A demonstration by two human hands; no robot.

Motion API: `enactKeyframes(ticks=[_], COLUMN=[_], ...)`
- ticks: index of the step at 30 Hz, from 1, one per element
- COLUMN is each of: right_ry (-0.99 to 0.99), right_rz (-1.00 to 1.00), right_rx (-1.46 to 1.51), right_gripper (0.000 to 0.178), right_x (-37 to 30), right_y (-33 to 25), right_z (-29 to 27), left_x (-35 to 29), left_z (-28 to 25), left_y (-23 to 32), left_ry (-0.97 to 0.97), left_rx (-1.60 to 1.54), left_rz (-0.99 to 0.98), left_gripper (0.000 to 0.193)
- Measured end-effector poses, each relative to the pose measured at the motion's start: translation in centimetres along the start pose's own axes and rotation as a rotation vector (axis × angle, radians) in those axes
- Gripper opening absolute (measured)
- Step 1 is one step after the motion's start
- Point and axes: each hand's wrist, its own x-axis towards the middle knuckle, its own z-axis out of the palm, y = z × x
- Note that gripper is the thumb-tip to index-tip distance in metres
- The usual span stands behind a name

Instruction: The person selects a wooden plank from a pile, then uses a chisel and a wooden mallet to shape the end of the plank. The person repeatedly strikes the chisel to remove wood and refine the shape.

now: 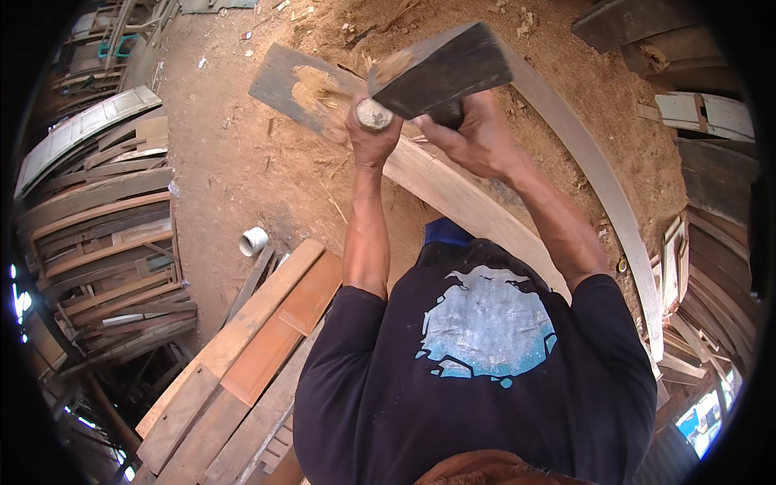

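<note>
My left hand (372, 145) is wrapped round a thick round handle (374, 115) with a pale, worn end facing up. What the tool has at its lower end is hidden, so I cannot tell its kind for sure. My right hand (478, 141) grips the handle of a mallet with a big dark wooden block for a head (453, 73). The mallet head hangs just above and beside the round handle; I cannot tell whether they touch. Under my hands lies a long pale timber (469, 198). Beyond them a dark board (279, 77) carries a patch of shavings (318, 87).
A long pale plank (594, 149) runs down the right side. Reddish-brown boards (263, 356) are stacked at the lower left, near a white cup-like piece (253, 241). Timber piles (105, 234) line the left; more boards stand at right. Shavings cover the ground (234, 145).
</note>
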Motion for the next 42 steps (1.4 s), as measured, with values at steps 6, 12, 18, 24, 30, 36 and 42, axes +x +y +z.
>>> enactKeyframes(ticks=[6, 12, 18, 24, 30, 36, 42], right_ry=[-0.069, -0.029, -0.256, 0.008, 0.031, -0.095, -0.091], right_rz=[0.351, 0.522, 0.889, 1.039, 1.255, 1.271, 1.281], right_rx=[-0.036, -0.15, -0.667, -0.712, -0.659, -0.594, -0.599], right_gripper=[0.025, 0.032, 0.039, 0.038, 0.044, 0.046, 0.041], right_x=[-0.7, -9.4, -27.5, -42.7, -47.6, -49.2, -47.5], right_y=[-1.9, 4.2, 12.3, 10.0, 9.1, 10.3, 8.5], right_z=[-4.7, -8.0, -12.6, -15.6, -15.1, -14.4, -15.1], left_x=[0.5, -3.0, -5.0, -7.0, -11.3, -16.2, -17.6], left_z=[-1.2, -2.3, -1.4, -3.7, -4.0, -5.4, -9.0], left_y=[-1.3, -6.7, -10.5, -10.1, -8.5, -8.6, -9.5], left_ry=[-0.254, -0.866, -1.101, -0.79, -0.604, -0.306, -0.216], left_rx=[0.424, 0.881, 0.917, 0.613, 0.324, 0.349, -0.121], left_rz=[-0.22, -0.594, -0.592, -0.731, -0.687, -1.256, -1.368], left_gripper=[0.042, 0.059, 0.057, 0.052, 0.036, 0.029, 0.015])
